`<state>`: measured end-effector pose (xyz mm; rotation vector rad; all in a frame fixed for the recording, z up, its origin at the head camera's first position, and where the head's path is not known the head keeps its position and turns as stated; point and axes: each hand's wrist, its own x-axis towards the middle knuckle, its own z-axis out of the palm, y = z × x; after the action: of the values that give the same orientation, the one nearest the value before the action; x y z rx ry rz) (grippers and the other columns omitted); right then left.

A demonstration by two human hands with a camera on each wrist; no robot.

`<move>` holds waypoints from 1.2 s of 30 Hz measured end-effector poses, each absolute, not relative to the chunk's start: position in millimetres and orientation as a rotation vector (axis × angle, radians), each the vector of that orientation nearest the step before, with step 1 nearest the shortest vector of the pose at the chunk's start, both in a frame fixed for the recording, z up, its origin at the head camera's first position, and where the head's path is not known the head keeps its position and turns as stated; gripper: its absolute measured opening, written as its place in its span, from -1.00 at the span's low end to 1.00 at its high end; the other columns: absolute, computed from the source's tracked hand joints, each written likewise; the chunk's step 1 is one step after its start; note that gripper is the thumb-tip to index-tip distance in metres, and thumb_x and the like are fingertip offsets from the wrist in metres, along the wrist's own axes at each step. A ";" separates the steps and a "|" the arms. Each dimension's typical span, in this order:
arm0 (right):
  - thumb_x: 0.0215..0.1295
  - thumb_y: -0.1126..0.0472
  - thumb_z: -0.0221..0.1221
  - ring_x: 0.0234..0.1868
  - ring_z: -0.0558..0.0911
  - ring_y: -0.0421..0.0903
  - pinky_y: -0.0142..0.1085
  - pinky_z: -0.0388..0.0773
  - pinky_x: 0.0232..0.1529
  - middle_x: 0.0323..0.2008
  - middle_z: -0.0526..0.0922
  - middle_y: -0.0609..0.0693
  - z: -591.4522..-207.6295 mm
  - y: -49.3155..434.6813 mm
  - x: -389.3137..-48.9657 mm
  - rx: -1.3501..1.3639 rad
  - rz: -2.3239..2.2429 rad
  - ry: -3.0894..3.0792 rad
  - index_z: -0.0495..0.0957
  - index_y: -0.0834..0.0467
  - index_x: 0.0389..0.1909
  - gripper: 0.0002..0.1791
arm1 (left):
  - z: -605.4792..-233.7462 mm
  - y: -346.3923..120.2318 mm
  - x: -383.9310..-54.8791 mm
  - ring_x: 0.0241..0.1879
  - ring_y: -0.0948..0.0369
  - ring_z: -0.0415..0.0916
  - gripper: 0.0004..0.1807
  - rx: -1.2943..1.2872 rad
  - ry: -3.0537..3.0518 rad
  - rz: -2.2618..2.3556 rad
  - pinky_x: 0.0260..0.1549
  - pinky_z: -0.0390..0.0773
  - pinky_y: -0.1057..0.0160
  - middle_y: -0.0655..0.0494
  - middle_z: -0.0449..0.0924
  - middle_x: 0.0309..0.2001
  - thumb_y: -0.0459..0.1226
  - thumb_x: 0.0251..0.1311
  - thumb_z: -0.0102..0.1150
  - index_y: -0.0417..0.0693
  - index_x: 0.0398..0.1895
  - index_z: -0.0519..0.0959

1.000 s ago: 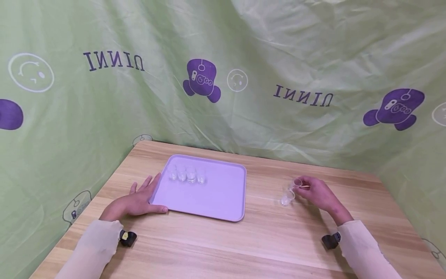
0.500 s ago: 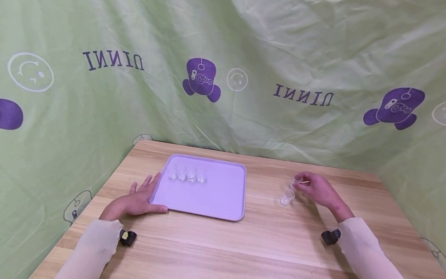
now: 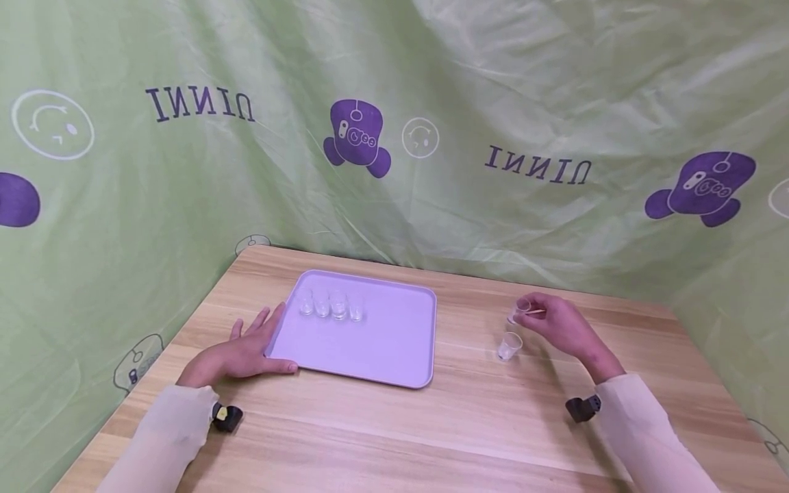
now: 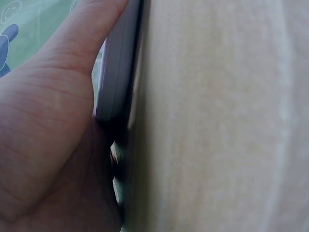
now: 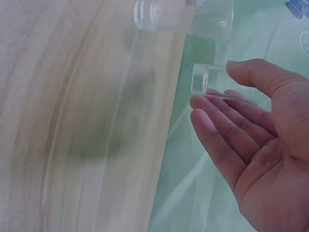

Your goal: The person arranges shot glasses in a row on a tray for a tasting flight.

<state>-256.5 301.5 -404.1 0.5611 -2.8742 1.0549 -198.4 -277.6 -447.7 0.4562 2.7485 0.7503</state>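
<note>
The left hand (image 3: 243, 356) lies flat on the table (image 3: 431, 424), fingers spread and straight, thumb and forefinger bracketing the near left corner of the lilac tray (image 3: 394, 342); it has not shifted over the last second. On the tray's far left stand four small clear cups (image 3: 331, 306) in a row, close together. To the right of the tray, one more clear cup (image 3: 509, 346) stands upright on the wood, well apart from the tray. Just beyond it, the right hand (image 3: 555, 325) pinches a lifted cup (image 3: 520, 309) between thumb and fingertips; a second ago this cup sat lower, beside the standing one, and now it is raised clear of the table and tilted, so the pick-up looks done and the carry only begun. The right wrist view shows the same lifted cup (image 5: 217, 83) lying sideways across the fingertips (image 5: 212, 108). The table is pale wood grain, and behind it hangs a crumpled green cloth (image 3: 493, 82) printed with purple figures and smiley faces.
</note>
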 end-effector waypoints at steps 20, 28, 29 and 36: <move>0.36 0.24 0.37 -0.05 0.75 0.12 -0.10 0.68 -0.03 -0.10 0.73 0.12 -395.1 266.3 -257.6 0.679 1.123 -2.846 0.65 0.29 -0.02 -0.74 | -447.0 -277.8 -198.6 0.56 -0.33 -0.48 0.42 0.455 2.741 0.743 0.31 -0.58 -0.46 -0.37 -0.30 0.61 0.26 0.13 0.39 -0.29 0.63 -0.36; 0.36 0.25 0.37 -0.05 0.75 0.09 -0.15 0.68 -0.03 -0.09 0.72 0.12 -393.3 250.7 -258.1 0.716 1.171 -2.832 0.66 0.29 -0.01 -0.73 | -447.8 -278.1 -199.4 0.56 -0.33 -0.47 0.42 0.465 2.744 0.745 0.30 -0.57 -0.47 -0.36 -0.30 0.62 0.25 0.12 0.40 -0.28 0.63 -0.36; 0.36 0.25 0.37 -0.05 0.75 0.09 -0.16 0.68 -0.04 -0.09 0.72 0.11 -393.3 249.1 -258.0 0.717 1.174 -2.832 0.66 0.29 -0.01 -0.73 | -447.9 -278.0 -199.6 0.56 -0.32 -0.47 0.42 0.465 2.744 0.744 0.30 -0.57 -0.47 -0.35 -0.30 0.62 0.25 0.12 0.40 -0.28 0.63 -0.36; 0.36 0.22 0.38 -0.06 0.75 0.07 -0.17 0.69 -0.05 -0.09 0.72 0.11 -391.1 234.0 -258.0 0.739 1.205 -2.834 0.65 0.30 -0.01 -0.71 | -448.2 -278.2 -200.0 0.56 -0.31 -0.48 0.43 0.442 2.741 0.731 0.31 -0.58 -0.45 -0.35 -0.30 0.62 0.28 0.12 0.38 -0.27 0.64 -0.37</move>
<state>-258.0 234.0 -391.1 0.7386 -2.8336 1.2053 -200.0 -278.2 -448.2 0.4423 2.7412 0.7309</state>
